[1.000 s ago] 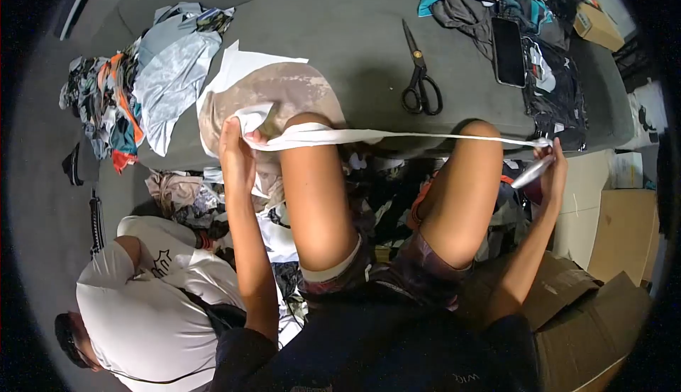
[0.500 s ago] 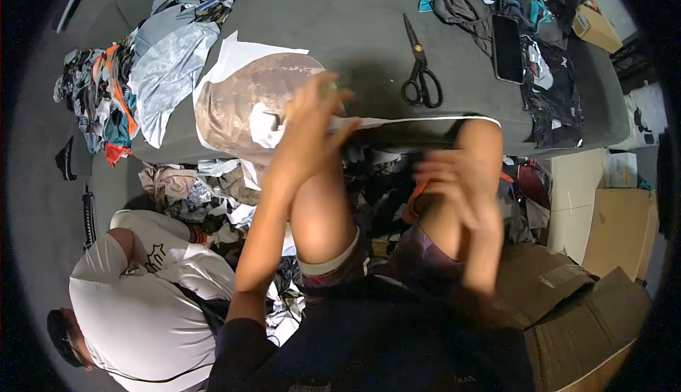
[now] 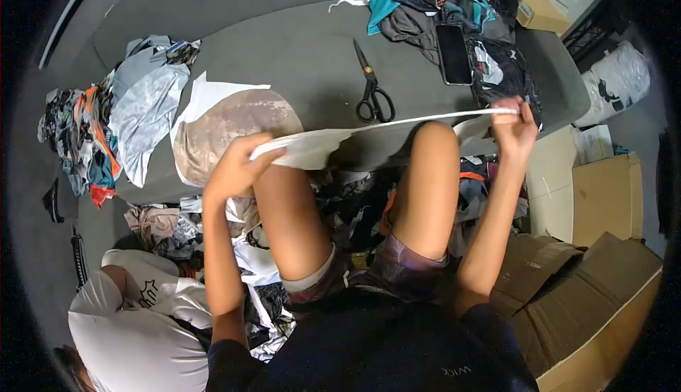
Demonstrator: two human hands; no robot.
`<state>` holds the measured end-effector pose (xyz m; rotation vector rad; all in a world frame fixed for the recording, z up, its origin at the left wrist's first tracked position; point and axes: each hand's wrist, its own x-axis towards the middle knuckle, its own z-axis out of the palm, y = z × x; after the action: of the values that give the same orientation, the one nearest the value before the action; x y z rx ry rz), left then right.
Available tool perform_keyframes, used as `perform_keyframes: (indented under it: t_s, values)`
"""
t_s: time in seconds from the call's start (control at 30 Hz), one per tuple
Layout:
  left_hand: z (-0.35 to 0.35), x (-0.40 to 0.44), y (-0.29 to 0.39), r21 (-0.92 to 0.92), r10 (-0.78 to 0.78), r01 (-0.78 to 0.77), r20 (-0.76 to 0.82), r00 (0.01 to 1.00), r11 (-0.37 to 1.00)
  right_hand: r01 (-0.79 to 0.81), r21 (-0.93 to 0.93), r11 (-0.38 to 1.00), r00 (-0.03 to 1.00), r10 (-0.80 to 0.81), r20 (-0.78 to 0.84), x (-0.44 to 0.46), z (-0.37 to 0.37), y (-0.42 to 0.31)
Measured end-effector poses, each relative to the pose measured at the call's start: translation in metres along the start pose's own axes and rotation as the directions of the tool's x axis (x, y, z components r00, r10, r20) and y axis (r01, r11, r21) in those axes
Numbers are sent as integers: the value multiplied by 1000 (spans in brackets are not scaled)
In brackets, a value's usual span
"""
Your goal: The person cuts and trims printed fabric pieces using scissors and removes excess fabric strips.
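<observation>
A long white cloth strip (image 3: pixel 312 145) is stretched across above my thighs. My left hand (image 3: pixel 241 165) pinches its wider end at the left, with the thumb on top. At the right, my right hand (image 3: pixel 514 126) grips the narrow end between closed fingers, and a paler flap hangs beside it. A brown mottled cloth (image 3: pixel 220 126) lies on the sofa just beyond my left hand, with white fabric (image 3: pixel 209 98) under its far edge. Black scissors (image 3: pixel 372 87) lie on the sofa, away from both hands.
Grey sofa (image 3: pixel 298 52) with a clothes pile (image 3: pixel 85 137) at left and dark clothes (image 3: pixel 418 30) at right beside a phone (image 3: pixel 454 55). Cardboard boxes (image 3: pixel 582 307) stand at lower right. A person in white (image 3: pixel 142 335) is at lower left. Fabric scraps (image 3: pixel 152 222) lie below the sofa.
Both hands were blurred and nearer each other; now they are apart, holding the strip taut. The view has shifted, so the sofa's things appear further left.
</observation>
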<state>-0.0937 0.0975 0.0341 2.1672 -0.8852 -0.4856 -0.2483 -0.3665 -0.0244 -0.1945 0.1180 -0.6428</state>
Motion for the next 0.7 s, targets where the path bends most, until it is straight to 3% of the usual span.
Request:
perform_keyframes:
  t_s: [0.03,0.07,0.1,0.13,0.17,0.2,0.23,0.27,0.33,0.4,0.43,0.47,0.53,0.57,0.63,0.67,0.7]
  values:
    - [-11,-9,-11,0,4,-4,-3,1000,1000,-31,-2,1000,992,31,124,4,-9,-20]
    - [-20,-15,-24,-140,-106,108,20,994,984,-61,-7,998,967,60,248,5,-13,-32]
    - [-22,-19,-31,-275,-210,218,60,976,936,-55,-7,998,966,55,252,1,-6,-35]
    - [-16,-19,-30,-273,-203,212,63,977,938,-34,-71,997,984,45,173,-7,6,-36]
    - [-8,-18,-27,-564,40,-93,-106,994,821,-17,-134,991,995,29,91,-14,15,-33]
    - [0,-17,-28,-736,210,-390,-330,920,553,-7,-132,991,996,19,89,-15,17,-26]
    - [8,-13,-27,-748,180,-443,-411,894,494,-25,-208,978,993,48,107,-16,19,-16]
    - [13,-9,-24,-751,187,-440,-402,896,492,-42,-285,958,989,80,122,-17,20,-5]
    - [33,3,18,-877,-14,-392,-412,911,279,-11,-356,934,994,47,95,-32,39,49]
    - [54,17,53,-892,27,-445,-444,895,85,-119,-376,919,965,197,175,-47,58,99]
    - [60,20,67,-922,55,-382,-379,924,69,-120,-418,901,951,225,212,-56,72,120]
    - [64,21,95,-948,-84,-317,-314,946,-28,-119,-458,881,935,255,246,-68,88,136]
    - [64,19,94,-976,138,-196,-209,968,-98,45,-651,758,950,169,263,-90,119,156]
    - [63,14,90,-976,136,-193,-206,969,-98,98,-675,731,942,151,300,-99,127,162]
    - [62,-2,77,-992,71,-42,-51,996,-116,147,-706,692,918,170,358,-107,133,155]
    - [59,-15,80,-973,-184,-129,-164,969,192,260,-784,564,930,73,361,-100,128,134]
    - [53,-19,75,-928,-278,-143,-246,929,344,356,-841,407,925,-24,380,-89,122,103]
